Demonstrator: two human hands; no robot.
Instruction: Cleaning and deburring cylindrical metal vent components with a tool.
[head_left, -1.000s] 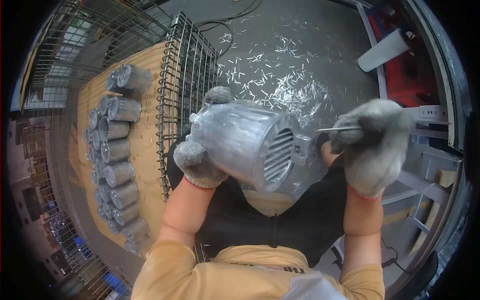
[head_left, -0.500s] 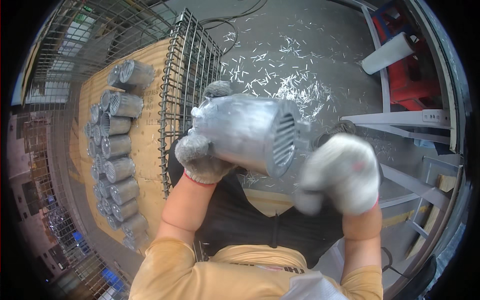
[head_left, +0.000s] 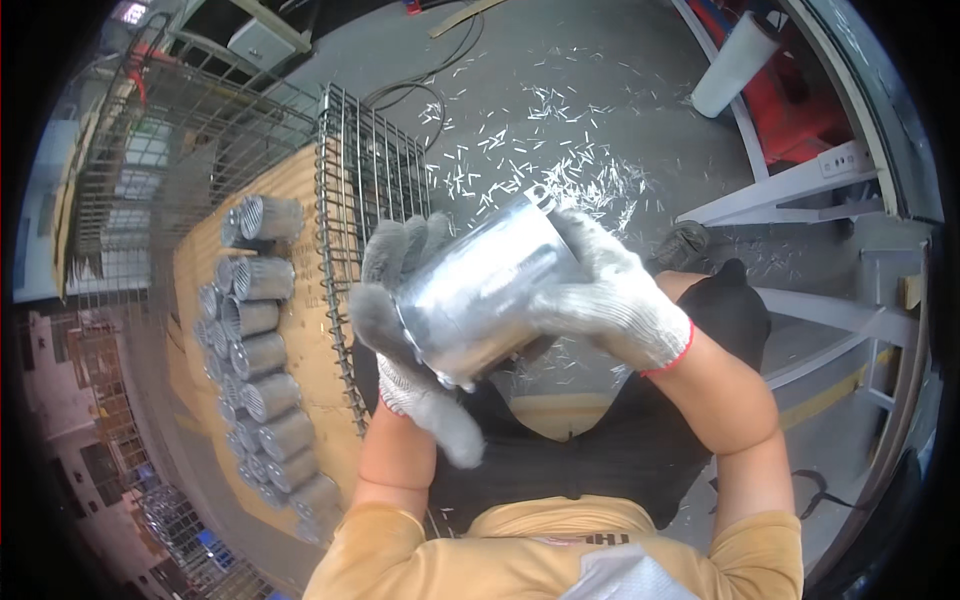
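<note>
A shiny silver metal cylinder [head_left: 490, 290] is held tilted above my lap, its right end higher than its left. My right hand [head_left: 615, 295], in a white knit glove with a red cuff edge, is closed round the upper right end, thumb along the near side. At the lower left end is my left hand [head_left: 378, 315], in a grey-stained glove, its fingers spread and thumb stretched out. That palm lies against or close beside the cylinder's end; whether it touches cannot be made out. The cylinder's end faces are mostly hidden.
Several similar cylinders [head_left: 265, 355] with slatted ends lie stacked on cardboard [head_left: 330, 385] inside a wire mesh cage [head_left: 372, 165] at left. Metal slivers [head_left: 590, 190] litter the floor ahead. At right stand a pale metal frame [head_left: 780, 190], a white roll [head_left: 735, 65] and a red crate [head_left: 800, 115].
My right hand has come up from the right and taken hold of the cylinder. The cylinder has turned, its right end now raised. My left hand has loosened and spread its fingers.
</note>
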